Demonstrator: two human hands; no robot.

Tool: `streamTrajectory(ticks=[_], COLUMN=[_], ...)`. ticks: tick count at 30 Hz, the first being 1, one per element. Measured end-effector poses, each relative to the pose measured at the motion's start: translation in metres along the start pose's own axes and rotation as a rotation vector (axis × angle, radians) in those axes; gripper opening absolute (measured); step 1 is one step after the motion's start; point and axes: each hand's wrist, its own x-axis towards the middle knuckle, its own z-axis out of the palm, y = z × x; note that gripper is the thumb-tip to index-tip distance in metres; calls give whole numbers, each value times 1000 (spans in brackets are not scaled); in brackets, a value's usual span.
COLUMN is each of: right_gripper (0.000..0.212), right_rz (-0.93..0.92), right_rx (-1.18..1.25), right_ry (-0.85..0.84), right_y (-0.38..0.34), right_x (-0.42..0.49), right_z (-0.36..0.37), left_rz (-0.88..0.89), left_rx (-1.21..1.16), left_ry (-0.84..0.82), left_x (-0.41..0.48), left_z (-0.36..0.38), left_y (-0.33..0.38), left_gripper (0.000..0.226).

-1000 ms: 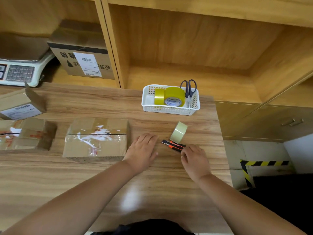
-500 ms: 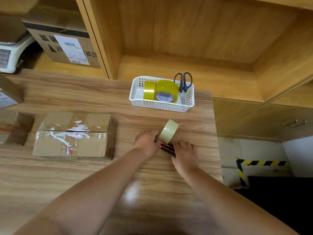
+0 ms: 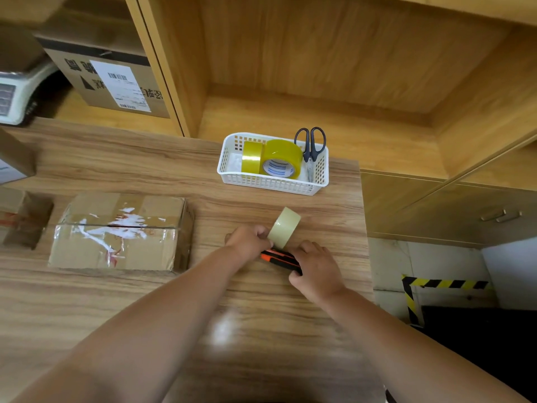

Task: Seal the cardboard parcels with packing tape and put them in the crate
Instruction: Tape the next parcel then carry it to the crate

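Note:
A pale roll of packing tape (image 3: 284,227) stands on edge on the wooden table (image 3: 145,301). My left hand (image 3: 248,242) pinches it at its lower left side. My right hand (image 3: 315,269) curls round an orange and black utility knife (image 3: 276,256) lying just in front of the roll. A cardboard parcel (image 3: 119,232) with clear tape over its top seam lies to the left of my hands. Another parcel (image 3: 21,218) sits at the left edge, partly cut off. No crate is in view.
A white basket (image 3: 273,181) at the back of the table holds two yellow tape rolls (image 3: 280,158) and black scissors (image 3: 310,141). A labelled box (image 3: 110,82) and a weighing scale (image 3: 17,94) sit on the shelf at back left. The table's right edge drops to a floor with hazard tape (image 3: 447,284).
My left hand left the parcel's side and moved right to take hold of the tape roll. My right hand closed over the utility knife. The view shifted right.

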Motion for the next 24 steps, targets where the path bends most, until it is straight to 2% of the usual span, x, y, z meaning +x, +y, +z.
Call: streamTrajectory(ticks=[3, 7, 9, 13, 19, 24], right_gripper=[38, 64, 68, 53, 33, 28], right_rz=[-34, -37, 1, 57, 22, 4], right_rx=[22, 85, 148, 213, 252, 241], right_ry=[1, -71, -91, -153, -147, -121], right_y=[-4, -10, -13, -22, -37, -48], right_x=[-2, -2, 0, 6, 11, 14], right_z=[-6, -18, -21, -32, -40, -37], left_rz=[-21, -4, 12, 23, 37, 39], left_rx=[-211, -454, -524, -579, -572, -574], left_ry=[7, 3, 3, 36, 91, 153], left_x=[-6, -14, -16, -20, -26, -31], left_z=[-3, -8, -11, -18, -30, -35], left_y=[2, 0, 0, -3, -6, -11], left_gripper=[27, 22, 24, 25, 28, 29])
